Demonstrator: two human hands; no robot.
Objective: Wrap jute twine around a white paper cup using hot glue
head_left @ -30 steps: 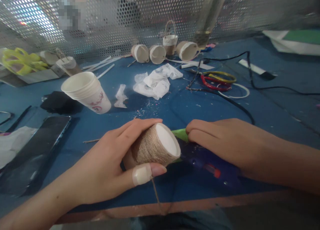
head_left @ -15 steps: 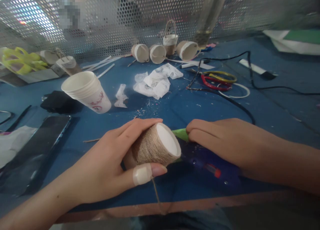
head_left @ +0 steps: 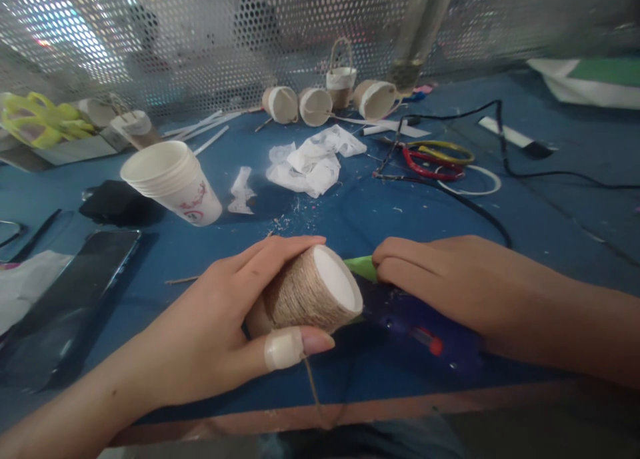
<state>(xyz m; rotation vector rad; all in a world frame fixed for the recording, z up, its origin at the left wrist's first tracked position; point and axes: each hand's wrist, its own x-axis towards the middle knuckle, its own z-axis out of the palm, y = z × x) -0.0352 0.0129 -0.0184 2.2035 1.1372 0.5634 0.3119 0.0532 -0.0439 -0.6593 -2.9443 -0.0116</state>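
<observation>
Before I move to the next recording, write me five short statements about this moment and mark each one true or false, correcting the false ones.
1. The left hand holds the twine-wrapped cup. True.
2. The right hand grips the stack of white paper cups. False: its fingertips are at the green piece, by the blue tool; the stack stands apart from both hands.
3. A bandage is wrapped around the left thumb. True.
4. The dark phone lies beside the right forearm. False: it is on the person's left, beside the left forearm.
5. A loose strand of twine trails from near the left thumb toward the table edge. True.
</observation>
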